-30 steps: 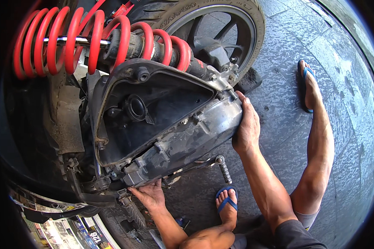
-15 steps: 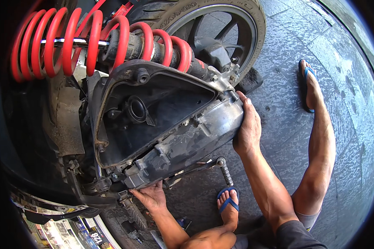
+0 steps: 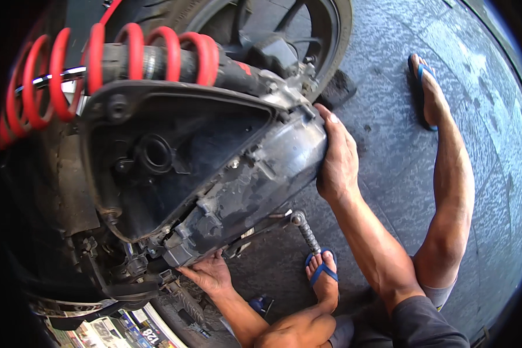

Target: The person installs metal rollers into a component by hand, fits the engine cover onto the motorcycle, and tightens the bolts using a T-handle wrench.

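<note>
A long dark engine cover (image 3: 232, 194) lies along the lower side of an open black air filter box (image 3: 174, 191) on a scooter. My right hand (image 3: 339, 153) wraps round the rounded outer end of this cover, its thumb near the upper edge and its other fingers mostly hidden behind. At the cover's opposite end, my left hand (image 3: 211, 272) grips the lower edge from beneath, with its fingertips partly hidden. Inside the filter box shows a round rubber-rimmed opening (image 3: 156, 152).
Above the box runs a red coil spring (image 3: 135, 52) on a shock absorber, in front of the rear wheel (image 3: 330, 46). A kick-start lever (image 3: 307, 235) juts out near my sandalled foot (image 3: 323, 272). Dark tiled floor (image 3: 383, 174) spreads to the right.
The view has shifted, so the spring, wheel and filter box sit further left. Both hands keep their hold on the cover.
</note>
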Available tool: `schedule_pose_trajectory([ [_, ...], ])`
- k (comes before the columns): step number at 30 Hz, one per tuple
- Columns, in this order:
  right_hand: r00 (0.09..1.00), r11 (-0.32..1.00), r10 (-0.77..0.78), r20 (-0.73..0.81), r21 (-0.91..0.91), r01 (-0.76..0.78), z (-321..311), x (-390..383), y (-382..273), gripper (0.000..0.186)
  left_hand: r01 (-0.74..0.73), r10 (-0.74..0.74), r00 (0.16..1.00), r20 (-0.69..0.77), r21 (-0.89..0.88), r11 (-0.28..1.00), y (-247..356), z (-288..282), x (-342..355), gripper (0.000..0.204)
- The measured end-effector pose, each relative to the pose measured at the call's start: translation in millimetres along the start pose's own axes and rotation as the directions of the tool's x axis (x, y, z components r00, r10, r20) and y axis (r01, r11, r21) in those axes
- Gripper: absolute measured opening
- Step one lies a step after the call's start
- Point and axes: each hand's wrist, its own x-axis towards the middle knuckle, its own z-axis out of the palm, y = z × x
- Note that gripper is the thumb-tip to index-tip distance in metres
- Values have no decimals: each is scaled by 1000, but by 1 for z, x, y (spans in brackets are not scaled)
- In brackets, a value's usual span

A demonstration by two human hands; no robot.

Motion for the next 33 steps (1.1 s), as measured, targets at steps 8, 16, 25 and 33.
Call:
schedule_pose_trajectory([
  [8, 1000, 1000, 24, 19, 9, -24, -1, 2, 0, 56, 26, -26, 999, -31, 1, 1000, 0, -1, 0, 90],
  [16, 999, 1000, -2, 39, -22, 3, 1, 2, -1, 54, 38, -39, 999, -30, -14, 999, 1, 1, -1, 90],
  [25, 1000, 996, -3, 26, -84, 5, 3, 3, -3, 56, 61, -62, 998, -29, -31, 998, 3, -6, 1, 89],
  [33, 1000, 1000, -15, 26, 8, 15, 4, 5, 0, 51, 7, -7, 999, -33, 0, 1000, 1, 4, 2, 89],
])
